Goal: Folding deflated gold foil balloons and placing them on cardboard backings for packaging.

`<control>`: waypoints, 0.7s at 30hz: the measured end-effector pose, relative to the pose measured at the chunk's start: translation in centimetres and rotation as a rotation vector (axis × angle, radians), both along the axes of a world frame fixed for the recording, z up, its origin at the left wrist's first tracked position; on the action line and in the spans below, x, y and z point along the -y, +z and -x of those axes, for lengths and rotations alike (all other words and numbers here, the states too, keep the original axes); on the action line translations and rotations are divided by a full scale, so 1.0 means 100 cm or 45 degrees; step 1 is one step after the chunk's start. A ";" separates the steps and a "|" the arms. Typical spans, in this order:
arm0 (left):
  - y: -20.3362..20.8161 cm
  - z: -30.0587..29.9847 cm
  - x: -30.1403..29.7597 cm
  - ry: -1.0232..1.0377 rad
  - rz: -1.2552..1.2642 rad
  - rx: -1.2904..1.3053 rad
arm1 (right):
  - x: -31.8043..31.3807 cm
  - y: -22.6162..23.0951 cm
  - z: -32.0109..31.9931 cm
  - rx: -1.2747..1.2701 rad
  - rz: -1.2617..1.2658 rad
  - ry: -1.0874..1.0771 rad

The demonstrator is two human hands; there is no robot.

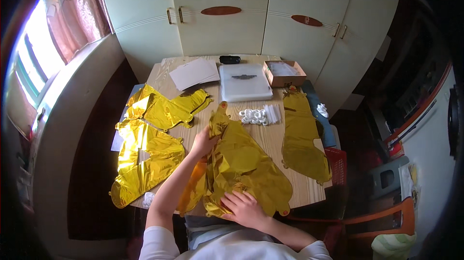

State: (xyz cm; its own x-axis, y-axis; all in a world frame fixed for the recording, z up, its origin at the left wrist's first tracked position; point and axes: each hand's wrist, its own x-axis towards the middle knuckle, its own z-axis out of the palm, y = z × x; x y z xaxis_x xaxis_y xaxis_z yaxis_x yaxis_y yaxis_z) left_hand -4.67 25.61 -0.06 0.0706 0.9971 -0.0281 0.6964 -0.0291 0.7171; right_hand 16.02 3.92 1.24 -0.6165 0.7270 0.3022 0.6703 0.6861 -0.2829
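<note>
A large flat gold foil balloon lies at the front middle of the table, its narrow tip pointing away from me. My left hand grips its left edge near that tip, fingers partly hidden by the foil. Lower down, my right hand rests on the foil close to the table's front edge, fingers spread out. An orange-gold piece of foil shows under the balloon's left side. Other flat gold foil balloons lie around: one at the left front, one behind it, and a long one on the right.
At the back sit grey cards, a clear plastic pack, a cardboard box and a black object. White rings and white sticks lie mid-table. A chair stands at the right; cabinets line the wall.
</note>
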 end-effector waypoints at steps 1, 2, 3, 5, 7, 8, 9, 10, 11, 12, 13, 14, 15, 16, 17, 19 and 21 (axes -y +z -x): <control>-0.008 0.002 -0.001 0.068 -0.187 -0.088 | -0.005 0.004 -0.005 -0.064 0.024 0.009; -0.017 0.005 0.000 0.137 -0.375 -0.177 | -0.008 0.007 -0.012 -0.129 0.048 0.019; -0.024 0.003 -0.001 0.192 -0.565 -0.258 | -0.014 0.001 -0.025 -0.070 0.040 -0.061; -0.015 0.000 0.015 0.049 -0.569 -0.369 | -0.030 -0.007 -0.053 -0.013 0.066 -0.263; 0.009 -0.005 0.041 -0.178 -0.358 -0.474 | -0.041 -0.016 -0.076 0.024 0.118 -0.389; 0.002 -0.006 0.049 -0.307 -0.393 -0.547 | -0.047 -0.021 -0.086 0.031 0.157 -0.411; -0.005 -0.006 0.059 -0.431 -0.425 -0.626 | -0.052 -0.026 -0.092 0.033 0.196 -0.427; -0.009 -0.006 0.066 -0.556 -0.459 -0.697 | -0.057 -0.030 -0.096 0.033 0.197 -0.403; -0.011 -0.005 0.072 -0.573 -0.437 -0.713 | -0.063 -0.032 -0.099 0.034 0.197 -0.380; -0.010 -0.004 0.079 -0.593 -0.410 -0.735 | -0.068 -0.034 -0.100 0.029 0.203 -0.356; -0.009 -0.003 0.082 -0.612 -0.382 -0.756 | -0.073 -0.033 -0.100 0.008 0.258 -0.363; -0.009 -0.001 0.082 -0.589 -0.393 -0.761 | -0.079 -0.034 -0.100 0.020 0.237 -0.355; -0.009 0.001 0.081 -0.567 -0.406 -0.767 | -0.085 -0.035 -0.100 0.031 0.215 -0.348; -0.009 0.002 0.081 -0.545 -0.419 -0.773 | -0.089 -0.038 -0.099 0.042 0.192 -0.342; -0.010 0.002 0.082 -0.538 -0.423 -0.775 | -0.092 -0.042 -0.098 0.050 0.162 -0.337; -0.012 0.001 0.085 -0.513 -0.433 -0.784 | -0.094 -0.040 -0.096 0.046 0.169 -0.339; -0.011 -0.003 0.092 -0.509 -0.426 -0.790 | -0.096 -0.040 -0.095 0.040 0.177 -0.341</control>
State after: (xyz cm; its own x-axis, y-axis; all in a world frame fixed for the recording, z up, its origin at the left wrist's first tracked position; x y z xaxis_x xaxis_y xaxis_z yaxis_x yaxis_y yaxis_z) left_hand -4.38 16.42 -1.13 0.4928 0.8623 0.1163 0.8560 -0.5045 0.1129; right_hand 25.56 13.48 -2.80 -0.4047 0.8981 0.1721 0.8320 0.4397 -0.3382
